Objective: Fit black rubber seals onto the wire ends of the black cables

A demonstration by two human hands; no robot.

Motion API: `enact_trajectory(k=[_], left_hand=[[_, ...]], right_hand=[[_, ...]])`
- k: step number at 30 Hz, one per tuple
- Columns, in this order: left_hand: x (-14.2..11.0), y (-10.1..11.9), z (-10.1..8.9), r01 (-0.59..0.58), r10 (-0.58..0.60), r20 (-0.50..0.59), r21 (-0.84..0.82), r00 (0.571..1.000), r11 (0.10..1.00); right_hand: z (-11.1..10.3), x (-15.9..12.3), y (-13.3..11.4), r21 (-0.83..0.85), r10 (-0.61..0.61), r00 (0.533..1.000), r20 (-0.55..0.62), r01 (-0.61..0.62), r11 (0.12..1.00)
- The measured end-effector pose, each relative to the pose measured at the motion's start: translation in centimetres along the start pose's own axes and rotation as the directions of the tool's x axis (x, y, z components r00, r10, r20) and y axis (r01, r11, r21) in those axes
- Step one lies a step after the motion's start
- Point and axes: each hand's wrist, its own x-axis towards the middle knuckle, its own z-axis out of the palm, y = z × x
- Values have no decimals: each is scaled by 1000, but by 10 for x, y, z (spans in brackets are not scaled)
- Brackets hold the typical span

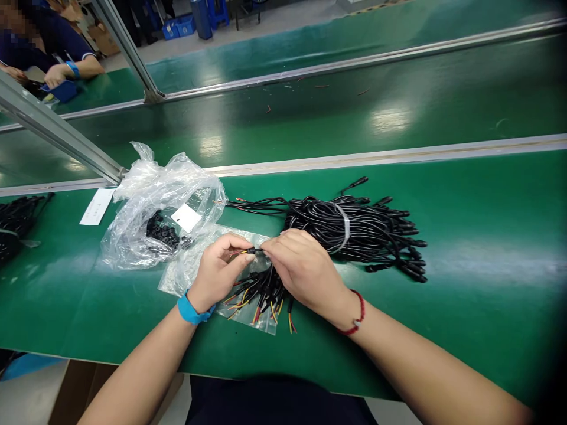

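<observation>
My left hand (pixel 216 268), with a blue wrist strap, pinches a small black rubber grommet (pixel 251 251) threaded on a cable end; thin coloured wires stick out toward its fingers. Close beside it, my right hand (pixel 305 265) grips the black cable (pixel 260 250) just behind the grommet. Below the hands, several stripped cable ends (pixel 261 295) fan out with red, yellow and black wires over a flat clear plastic bag (pixel 266 323). Right of them lies a large bundle of black cables (pixel 319 221), bound with a pale tie. An open plastic bag (pixel 128 230) contains loose black grommets (pixel 162 232).
A white paper slip (pixel 97 206) lies left of the bag. More black cables (pixel 18 221) sit at the far left of the green table (pixel 478 307). A metal post (pixel 66 130) rises at the left. Across the line, another person's hand (pixel 56 75) is by a blue bin (pixel 64 91).
</observation>
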Motion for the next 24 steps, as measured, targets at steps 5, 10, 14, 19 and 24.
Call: enact_trajectory(k=[5,10,14,19,24], left_hand=[[-1,-4,1,-21,21,49,4,999,1000],[-5,-4,9,5,-5,39,10,999,1000],[-5,-4,12,-16,15,-18,-13,1000,1000],[-5,-4,10,-67,68,-27,20,997,998],[-4,-3,12,-111,108,28,136,994,985]], right_hand=[[2,1,2,41,4,1000,2,-4,999],[-2,2,4,90,2,1000,3,-2,996],[-5,3,4,95,5,999,40,-9,995],[-6,1,4,97,-1,999,50,-4,995],[-3,0,4,77,-6,997,71,0,997]])
